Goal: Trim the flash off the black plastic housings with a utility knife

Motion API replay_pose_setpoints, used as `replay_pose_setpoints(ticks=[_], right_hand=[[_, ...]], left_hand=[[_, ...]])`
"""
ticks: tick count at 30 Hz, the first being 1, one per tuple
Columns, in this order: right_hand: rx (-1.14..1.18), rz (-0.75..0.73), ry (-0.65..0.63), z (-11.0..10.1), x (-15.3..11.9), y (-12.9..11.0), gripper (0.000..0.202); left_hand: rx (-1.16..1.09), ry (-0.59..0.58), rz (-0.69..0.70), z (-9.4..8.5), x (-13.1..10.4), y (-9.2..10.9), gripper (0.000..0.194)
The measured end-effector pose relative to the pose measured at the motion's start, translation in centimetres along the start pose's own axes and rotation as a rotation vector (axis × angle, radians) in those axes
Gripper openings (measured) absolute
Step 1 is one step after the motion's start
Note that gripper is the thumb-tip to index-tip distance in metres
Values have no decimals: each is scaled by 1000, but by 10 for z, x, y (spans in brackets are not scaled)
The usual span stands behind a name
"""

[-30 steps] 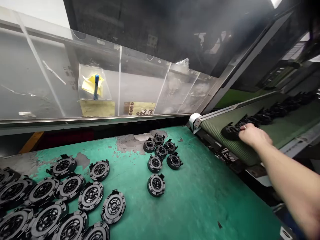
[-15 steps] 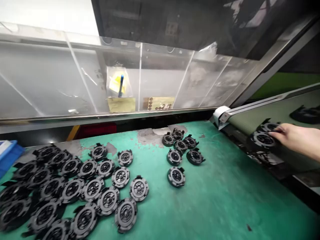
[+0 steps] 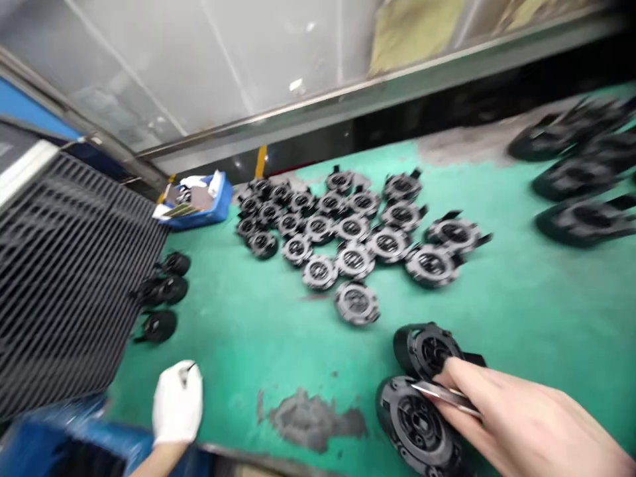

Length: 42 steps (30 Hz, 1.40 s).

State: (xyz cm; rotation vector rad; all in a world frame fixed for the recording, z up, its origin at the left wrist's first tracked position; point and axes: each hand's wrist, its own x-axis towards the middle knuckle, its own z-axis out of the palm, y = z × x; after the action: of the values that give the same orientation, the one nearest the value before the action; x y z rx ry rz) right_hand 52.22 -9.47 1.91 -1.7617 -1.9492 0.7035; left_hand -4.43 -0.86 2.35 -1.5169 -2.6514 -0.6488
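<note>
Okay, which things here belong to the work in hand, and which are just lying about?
Likely in the work:
Two black round parts at the right hand
Slim metal tool in that hand
Grouped black parts on the green table

Apparently just lying about:
Blue bin
Yellowish sheet

The discs (image 3: 417, 424) are black and grey, the tabletop (image 3: 248, 351) green, the glove (image 3: 176, 405) white.
</note>
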Motion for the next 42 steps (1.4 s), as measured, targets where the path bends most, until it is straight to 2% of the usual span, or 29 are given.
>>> replay_pose_setpoints(ticks=[1, 3, 5, 7, 10, 13, 14, 16, 18, 22, 25, 27, 31, 36, 40, 42], right_hand=[[15, -43, -31, 20, 7, -29, 53], [45, -59, -29, 57, 19, -82, 57], [83, -14, 80, 88, 25, -125, 64], [105, 44, 187, 109, 19, -154, 68], [97, 160, 373, 115, -15, -172, 74], [25, 348, 600, 103, -70, -167, 65], [4, 404, 628, 98, -88, -164, 68], [-25, 492, 591, 91, -116, -160, 79], [-45, 545, 517, 90, -132, -162, 88], [-49, 671, 490, 100, -133, -183, 84], [-19, 722, 540, 107, -120, -198, 75], [-3, 702, 559, 108, -111, -197, 76], [15, 661, 526, 104, -96, -174, 78], [56, 561, 525, 102, -72, -151, 76], [106, 451, 529, 103, -46, -151, 80], [140, 350, 500, 103, -34, -152, 75]], left_hand=[[14, -39, -2, -10, -1, -27, 44], [8, -84, 15, -15, -1, -67, 35], [-38, -90, 64, -6, 1, -89, 25], [-107, -95, 129, 7, 4, -98, 21], [-236, -152, 271, 15, 1, -100, 29], [-380, -270, 475, 13, -16, -97, 32], [-428, -316, 543, 12, -24, -94, 35], [-512, -415, 672, 13, -42, -84, 43], [-576, -507, 790, 18, -58, -66, 65], [-593, -671, 1053, 32, -69, -12, 117], [-530, -738, 1098, 35, -65, 28, 136], [-495, -762, 1088, 31, -62, 49, 131], [-444, -809, 1119, 20, -62, 73, 96], [-436, -822, 1135, 18, -66, 82, 78], [-408, -833, 1115, 16, -67, 84, 72], [-383, -851, 1106, 13, -68, 86, 66]])
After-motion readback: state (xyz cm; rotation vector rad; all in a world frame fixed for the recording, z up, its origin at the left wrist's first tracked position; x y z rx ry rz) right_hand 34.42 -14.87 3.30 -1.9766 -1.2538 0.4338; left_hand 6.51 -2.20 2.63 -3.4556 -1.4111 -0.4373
